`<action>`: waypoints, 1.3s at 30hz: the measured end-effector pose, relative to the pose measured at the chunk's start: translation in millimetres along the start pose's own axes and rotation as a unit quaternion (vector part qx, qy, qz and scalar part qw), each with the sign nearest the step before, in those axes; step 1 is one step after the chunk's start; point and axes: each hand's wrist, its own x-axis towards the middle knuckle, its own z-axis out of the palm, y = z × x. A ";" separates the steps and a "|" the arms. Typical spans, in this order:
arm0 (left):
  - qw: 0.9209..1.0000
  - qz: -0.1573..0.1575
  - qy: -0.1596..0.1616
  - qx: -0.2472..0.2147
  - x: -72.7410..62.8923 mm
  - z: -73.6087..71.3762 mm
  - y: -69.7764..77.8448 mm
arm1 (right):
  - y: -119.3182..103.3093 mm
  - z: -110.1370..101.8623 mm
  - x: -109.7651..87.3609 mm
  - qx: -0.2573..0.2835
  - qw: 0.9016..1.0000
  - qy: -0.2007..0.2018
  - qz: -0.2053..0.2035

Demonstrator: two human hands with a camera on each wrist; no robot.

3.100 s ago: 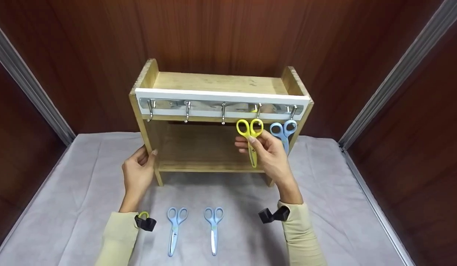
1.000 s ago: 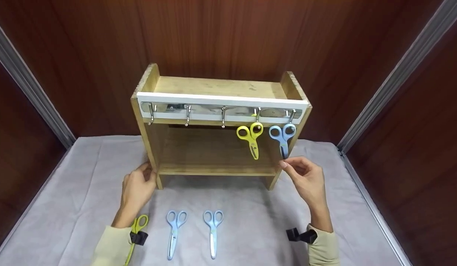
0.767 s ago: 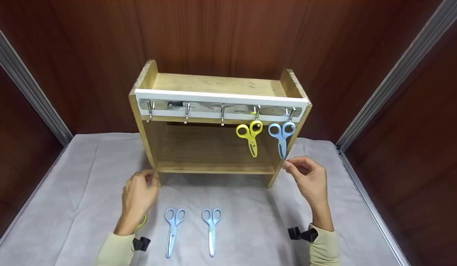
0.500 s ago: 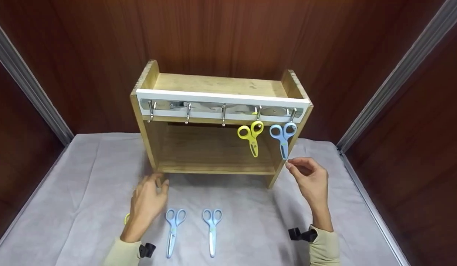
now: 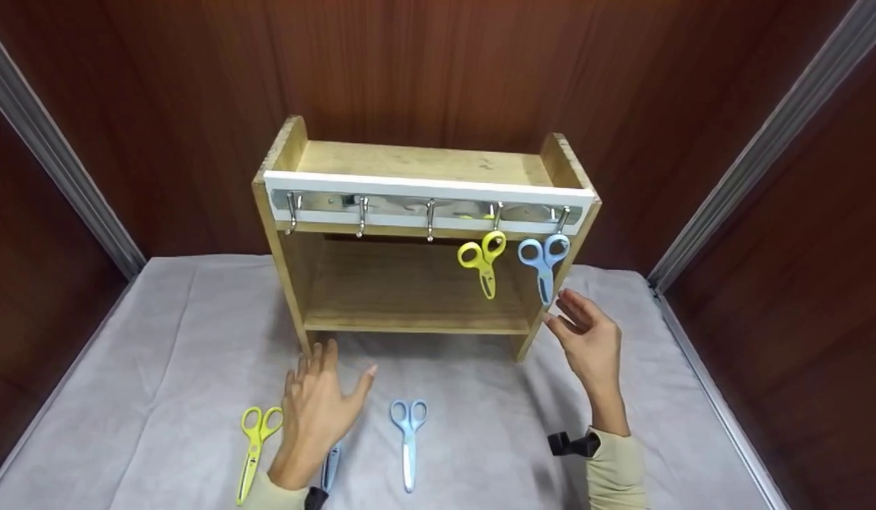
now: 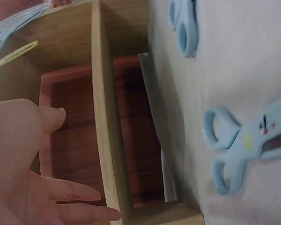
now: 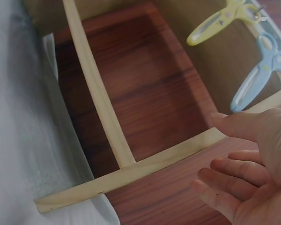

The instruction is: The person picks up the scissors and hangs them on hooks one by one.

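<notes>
My left hand is spread over the cloth in front of the shelf's left leg, holding nothing. Beneath its wrist, a pair of blue scissors is mostly covered in the head view, but its handles show in the left wrist view. Yellow scissors lie to the left of that hand, and more blue scissors lie to its right. My right hand has parted fingers and a bare palm, close below the tip of hanging blue scissors. Beside these hang yellow scissors.
A wooden shelf stands at the back of the cloth-covered table. Across its front top runs a white rail with several metal hooks; the three on the left carry nothing. Dark wood panels enclose the table.
The yellow scissors went from my right hand onto a hook. That hand moved to the blue scissors' tip, then its fingers parted. My left hand left the shelf's side, moving right and nearer.
</notes>
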 end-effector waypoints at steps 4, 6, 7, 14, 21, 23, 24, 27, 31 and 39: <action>1.000 0.001 0.000 0.019 -8.1 6.1 6.8 | 2.4 5.7 2.9 -0.003 1.000 -0.004 -0.015; 1.000 0.004 0.000 0.027 -12.5 10.5 10.4 | 3.1 7.8 3.3 -0.006 1.000 -0.004 -0.019; 0.999 0.006 -0.003 0.031 -14.8 12.9 12.3 | 3.4 8.6 3.3 -0.008 1.000 -0.003 -0.019; 0.998 0.012 -0.031 0.050 -31.5 29.1 24.7 | 4.4 12.9 4.3 -0.026 0.999 0.015 -0.022; 0.996 0.048 -0.023 0.065 -44.3 39.3 30.8 | 5.2 20.8 7.8 -0.080 0.995 0.045 -0.038; 0.996 0.058 -0.012 0.060 -47.8 43.1 33.3 | 5.2 23.0 7.7 -0.088 0.994 0.045 -0.043; 0.996 0.063 -0.007 0.059 -49.4 45.1 34.7 | 5.2 24.0 7.6 -0.091 0.994 0.044 -0.045; 0.996 0.069 -0.005 0.054 -52.7 51.1 40.7 | 5.3 24.9 7.4 -0.092 0.994 0.041 -0.048; 0.995 0.077 -0.011 0.059 -56.0 58.2 48.7 | 5.1 24.9 7.5 -0.090 0.994 0.038 -0.042; 0.992 0.085 -0.016 0.090 -61.9 72.9 56.8 | 5.7 24.2 6.0 -0.095 0.994 0.040 -0.045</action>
